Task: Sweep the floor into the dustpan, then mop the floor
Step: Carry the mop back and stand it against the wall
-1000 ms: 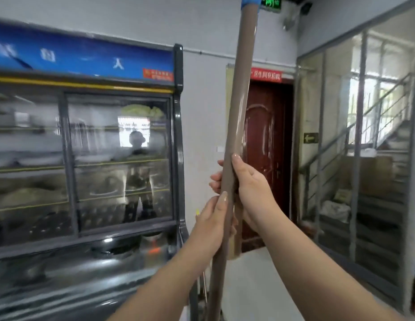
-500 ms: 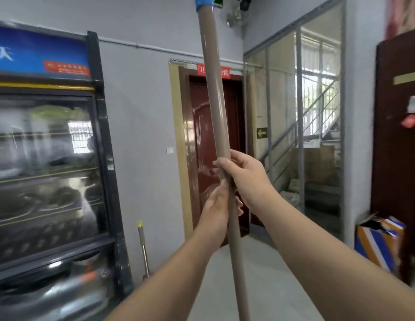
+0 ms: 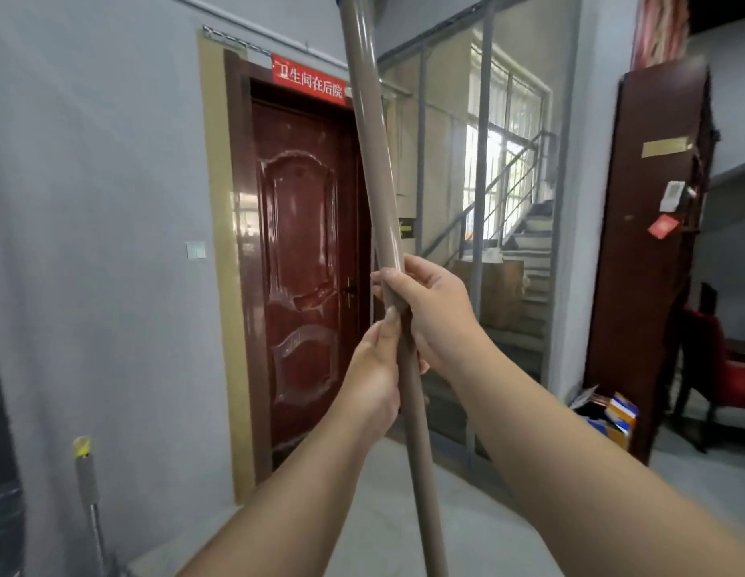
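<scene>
A long tan handle (image 3: 373, 131) with a blue end cap runs from the top of the view down past the bottom edge, leaning slightly left at the top. Whether it belongs to a broom or a mop cannot be told, since its head is out of view. My right hand (image 3: 429, 310) grips the handle from the right at mid-height. Just below it, my left hand (image 3: 377, 368) is wrapped around the handle from the left. No dustpan is visible.
A dark red door (image 3: 308, 260) stands straight ahead in a grey wall. A second, metal handle with a yellow tip (image 3: 88, 489) leans at lower left. A glass partition (image 3: 487, 226) with stairs behind is right, then a brown cabinet (image 3: 649, 243) and boxes (image 3: 612, 414).
My view has swung right: the glass-door fridge has left the frame and the cabinet and boxes have come in. Both hands keep their grip on the handle, which now leans left at its top.
</scene>
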The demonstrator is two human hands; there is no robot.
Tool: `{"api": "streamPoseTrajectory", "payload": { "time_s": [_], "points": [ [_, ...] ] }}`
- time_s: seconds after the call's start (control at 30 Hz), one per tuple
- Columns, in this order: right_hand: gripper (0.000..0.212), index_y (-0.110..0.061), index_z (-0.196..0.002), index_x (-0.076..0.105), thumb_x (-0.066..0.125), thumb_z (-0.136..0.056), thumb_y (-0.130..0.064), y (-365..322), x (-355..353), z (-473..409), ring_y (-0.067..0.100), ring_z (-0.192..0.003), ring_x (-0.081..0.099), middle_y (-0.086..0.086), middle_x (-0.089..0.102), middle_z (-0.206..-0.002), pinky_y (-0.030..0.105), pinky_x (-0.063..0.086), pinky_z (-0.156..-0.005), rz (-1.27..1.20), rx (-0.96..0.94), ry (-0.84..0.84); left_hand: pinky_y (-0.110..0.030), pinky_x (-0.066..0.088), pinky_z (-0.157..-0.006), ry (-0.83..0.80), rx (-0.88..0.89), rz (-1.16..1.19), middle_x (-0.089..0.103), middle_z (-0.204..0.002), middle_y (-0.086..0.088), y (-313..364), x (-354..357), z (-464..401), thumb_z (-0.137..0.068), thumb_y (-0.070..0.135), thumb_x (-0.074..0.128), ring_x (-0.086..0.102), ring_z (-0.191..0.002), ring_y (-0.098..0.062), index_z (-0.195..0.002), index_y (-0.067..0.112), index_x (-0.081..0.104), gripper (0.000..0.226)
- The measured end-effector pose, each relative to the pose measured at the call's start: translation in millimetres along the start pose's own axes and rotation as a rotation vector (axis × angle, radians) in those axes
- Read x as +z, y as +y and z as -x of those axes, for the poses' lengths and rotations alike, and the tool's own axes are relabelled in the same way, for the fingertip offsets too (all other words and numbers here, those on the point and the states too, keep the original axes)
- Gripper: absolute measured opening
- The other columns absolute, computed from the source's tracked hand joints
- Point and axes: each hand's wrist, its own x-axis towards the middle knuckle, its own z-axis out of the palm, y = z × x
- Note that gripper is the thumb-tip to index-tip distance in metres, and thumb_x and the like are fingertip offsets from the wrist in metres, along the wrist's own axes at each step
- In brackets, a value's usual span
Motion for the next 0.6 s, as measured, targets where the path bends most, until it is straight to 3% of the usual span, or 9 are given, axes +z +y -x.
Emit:
{"api": "streamPoseTrajectory", "payload": {
  "time_s": [0.1,0.2,0.47,0.6],
  "points": [
    [0.024,-0.032,-0.091,0.065,0.063,-0.087,-0.009,20.9,-1.9,-39.7,0.007,-0.082,0.065,-0.008,0.068,-0.080,0.025,0.054,-0.077,-0.005,-0.013,-0.064,-0.030,0.050,-0.062,0.046,-0.007,-0.002,0.067,-0.067,0.002,-2.6,-15.2,-42.3,-0.091,0.042,0.050,0.063,-0.061,-0.012,-0.079,0.022,0.068,0.029],
    [0.031,-0.035,-0.088,0.063,0.062,-0.085,-0.004,37.5,-3.1,-79.6,0.013,-0.092,0.066,-0.007,0.070,-0.087,0.028,0.053,-0.083,0.051,-0.040,-0.172,-0.026,0.048,-0.049,0.063,-0.017,-0.048,0.061,-0.055,0.001,-2.6,-36.3,-83.9,-0.091,0.045,0.048,0.057,-0.048,-0.012,-0.090,0.013,0.062,0.034],
    [0.024,-0.023,-0.091,0.059,0.059,-0.087,0.001,97.7,-15.3,-180.4,0.016,-0.089,0.067,-0.004,0.066,-0.087,0.033,0.057,-0.081,0.076,-0.121,-0.375,-0.030,0.050,-0.060,0.120,0.081,-0.245,0.063,-0.056,0.002,-27.3,-87.4,-182.1,-0.088,0.048,0.048,0.060,-0.052,-0.011,-0.097,0.019,0.054,0.031],
    [0.023,-0.017,-0.097,0.059,0.060,-0.085,0.004,140.3,-15.0,-235.5,0.017,-0.091,0.064,-0.002,0.064,-0.089,0.028,0.055,-0.082,0.007,-0.141,-0.473,-0.023,0.048,-0.053,0.160,0.131,-0.392,0.058,-0.059,-0.004,-35.3,-111.8,-227.6,-0.076,0.055,0.049,0.057,-0.053,-0.013,-0.099,0.005,0.049,0.056]
  ]
}}
